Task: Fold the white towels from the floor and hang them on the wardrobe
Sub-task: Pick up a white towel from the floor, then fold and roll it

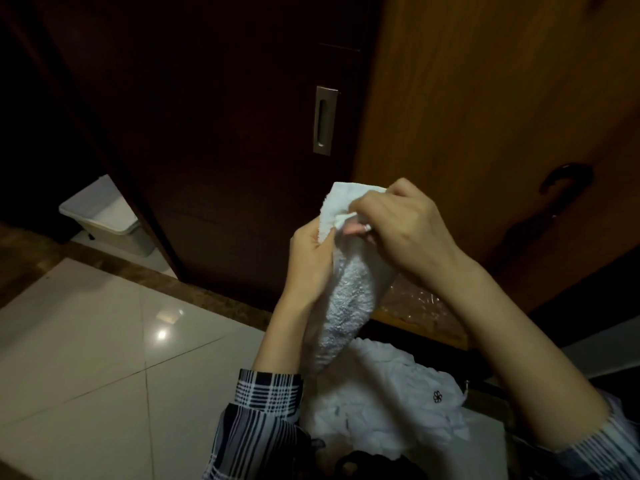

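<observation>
While both hands work at its top, a white towel (349,292) hangs in a narrow bundle in front of the person, and everything else can be placed from it. Nearest the camera, below the towel's lower end, lies a crumpled white cloth (388,403) with a small dark flower mark on it. Plaid sleeves (266,393) cover both forearms on either side of that cloth. The left hand (308,265) wraps round the towel's upper left edge, fingers curled behind the fabric. The right hand (401,220) comes in from the towel's right and pinches its top corner between thumb and fingertips. To the towel's left stretches a glossy pale tiled floor (104,341), edged by a darker stone strip. Right of the towel's lower half, crinkled clear plastic (415,303) lies on a low wooden ledge. Behind the towel stands the wardrobe (485,116), its lighter brown door to the right, with a dark curved handle. Behind and left is a dark sliding door with a recessed metal pull (325,121). Far left of the towel, beyond that door, sits a white lidded bin (104,216).
</observation>
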`<action>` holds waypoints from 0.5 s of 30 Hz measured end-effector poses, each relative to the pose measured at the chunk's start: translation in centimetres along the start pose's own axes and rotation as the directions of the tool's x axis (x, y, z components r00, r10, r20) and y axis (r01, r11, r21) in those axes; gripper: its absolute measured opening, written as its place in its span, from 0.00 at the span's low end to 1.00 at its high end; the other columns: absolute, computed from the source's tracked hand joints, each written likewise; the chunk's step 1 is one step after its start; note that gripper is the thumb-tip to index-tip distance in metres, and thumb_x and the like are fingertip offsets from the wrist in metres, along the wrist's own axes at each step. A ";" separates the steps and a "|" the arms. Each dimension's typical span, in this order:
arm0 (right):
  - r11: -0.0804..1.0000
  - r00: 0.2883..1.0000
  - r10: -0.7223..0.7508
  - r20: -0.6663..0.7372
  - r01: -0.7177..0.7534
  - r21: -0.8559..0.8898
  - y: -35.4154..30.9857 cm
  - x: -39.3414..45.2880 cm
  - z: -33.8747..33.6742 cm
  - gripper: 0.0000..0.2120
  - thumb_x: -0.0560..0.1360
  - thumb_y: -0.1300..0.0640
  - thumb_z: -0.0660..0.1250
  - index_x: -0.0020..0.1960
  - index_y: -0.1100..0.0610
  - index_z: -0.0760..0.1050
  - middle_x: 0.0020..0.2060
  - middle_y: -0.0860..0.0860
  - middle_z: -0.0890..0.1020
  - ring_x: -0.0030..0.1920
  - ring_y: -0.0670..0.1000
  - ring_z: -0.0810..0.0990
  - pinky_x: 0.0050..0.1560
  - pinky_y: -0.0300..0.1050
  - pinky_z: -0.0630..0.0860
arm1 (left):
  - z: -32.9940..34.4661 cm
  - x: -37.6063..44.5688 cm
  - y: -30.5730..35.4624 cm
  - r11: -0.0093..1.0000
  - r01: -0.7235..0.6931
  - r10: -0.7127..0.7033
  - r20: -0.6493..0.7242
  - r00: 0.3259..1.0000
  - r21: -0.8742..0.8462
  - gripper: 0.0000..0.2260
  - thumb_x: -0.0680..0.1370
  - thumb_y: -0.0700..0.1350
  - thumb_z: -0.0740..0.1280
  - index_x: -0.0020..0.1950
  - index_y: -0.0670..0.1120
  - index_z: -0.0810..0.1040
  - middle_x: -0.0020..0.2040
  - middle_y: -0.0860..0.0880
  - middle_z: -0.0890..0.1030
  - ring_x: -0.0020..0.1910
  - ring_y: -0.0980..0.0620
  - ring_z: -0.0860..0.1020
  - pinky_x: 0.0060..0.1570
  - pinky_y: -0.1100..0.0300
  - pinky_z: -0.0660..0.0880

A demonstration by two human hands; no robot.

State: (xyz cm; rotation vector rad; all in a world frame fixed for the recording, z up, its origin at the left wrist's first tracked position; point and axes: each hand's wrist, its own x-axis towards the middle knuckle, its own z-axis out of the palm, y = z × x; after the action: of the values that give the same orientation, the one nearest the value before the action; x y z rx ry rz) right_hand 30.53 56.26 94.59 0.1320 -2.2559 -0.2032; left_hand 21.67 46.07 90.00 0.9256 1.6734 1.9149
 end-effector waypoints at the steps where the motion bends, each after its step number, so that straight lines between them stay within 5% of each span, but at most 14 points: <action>1: 1.000 1.000 0.024 0.010 -0.023 -0.015 0.2 0.4 0.1 0.06 0.74 0.62 0.64 0.40 0.63 0.76 0.30 0.54 0.78 0.31 0.49 0.67 0.37 0.41 0.62 | 0.1 -0.2 0.3 0.999 0.024 -0.024 0.026 0.999 -0.023 0.11 0.79 0.39 0.64 0.37 0.47 0.77 0.28 0.57 0.77 0.30 0.64 0.73 0.32 0.67 0.69; 3: 0.998 0.999 0.052 0.016 -0.051 -0.042 0.7 0.9 0.2 0.08 0.74 0.58 0.64 0.39 0.62 0.73 0.27 0.53 0.75 0.28 0.49 0.65 0.35 0.40 0.55 | 0.0 -0.4 0.8 0.990 0.092 -0.083 0.083 0.993 -0.107 0.15 0.82 0.46 0.59 0.36 0.44 0.74 0.27 0.55 0.76 0.29 0.61 0.73 0.31 0.68 0.68; 6: 0.994 0.996 0.085 0.024 -0.083 -0.069 0.8 0.6 0.7 0.15 0.76 0.49 0.63 0.38 0.61 0.72 0.26 0.51 0.73 0.27 0.47 0.60 0.34 0.42 0.59 | -0.6 -0.5 0.8 0.975 0.105 -0.061 0.217 0.974 -0.198 0.27 0.77 0.64 0.56 0.42 0.40 0.75 0.35 0.49 0.79 0.35 0.53 0.76 0.37 0.65 0.70; 9: 0.992 0.993 0.120 0.009 -0.120 -0.042 0.4 0.4 1.1 0.18 0.77 0.46 0.62 0.39 0.60 0.74 0.29 0.51 0.75 0.28 0.48 0.66 0.37 0.43 0.62 | -1.1 -0.6 0.5 0.990 0.068 -0.031 0.278 0.960 -0.126 0.07 0.74 0.48 0.71 0.44 0.45 0.76 0.34 0.55 0.82 0.36 0.62 0.79 0.38 0.69 0.74; 11: 0.967 0.968 0.252 0.013 -0.252 0.042 0.0 0.3 0.9 0.19 0.76 0.43 0.62 0.44 0.60 0.76 0.35 0.52 0.78 0.36 0.48 0.71 0.42 0.42 0.61 | -1.3 -0.6 0.2 0.992 0.059 -0.031 0.248 0.968 -0.108 0.07 0.74 0.35 0.69 0.46 0.46 0.78 0.37 0.56 0.83 0.39 0.61 0.80 0.41 0.67 0.75; 13: 0.838 0.860 0.508 0.051 -0.507 0.201 -0.7 -0.2 0.6 0.23 0.74 0.39 0.61 0.54 0.58 0.75 0.47 0.49 0.77 0.47 0.44 0.71 0.48 0.39 0.64 | -1.5 -0.6 -0.3 0.989 0.035 -0.003 0.220 0.976 -0.142 0.08 0.75 0.34 0.66 0.49 0.46 0.78 0.40 0.56 0.84 0.43 0.59 0.81 0.44 0.66 0.77; 15: 0.509 0.632 0.745 0.214 -0.745 0.430 -1.6 -1.1 0.3 0.24 0.72 0.36 0.61 0.60 0.51 0.70 0.55 0.46 0.75 0.54 0.43 0.74 0.53 0.37 0.69 | -1.5 -0.7 -0.2 0.980 0.027 0.011 0.191 0.981 -0.198 0.08 0.75 0.38 0.65 0.53 0.46 0.77 0.44 0.56 0.84 0.47 0.58 0.82 0.46 0.65 0.77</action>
State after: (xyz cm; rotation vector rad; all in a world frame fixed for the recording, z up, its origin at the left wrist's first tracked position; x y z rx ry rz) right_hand 31.07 54.88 93.27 -0.6002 -2.1006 0.8495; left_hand 21.03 44.60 89.61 0.9863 1.3464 1.8813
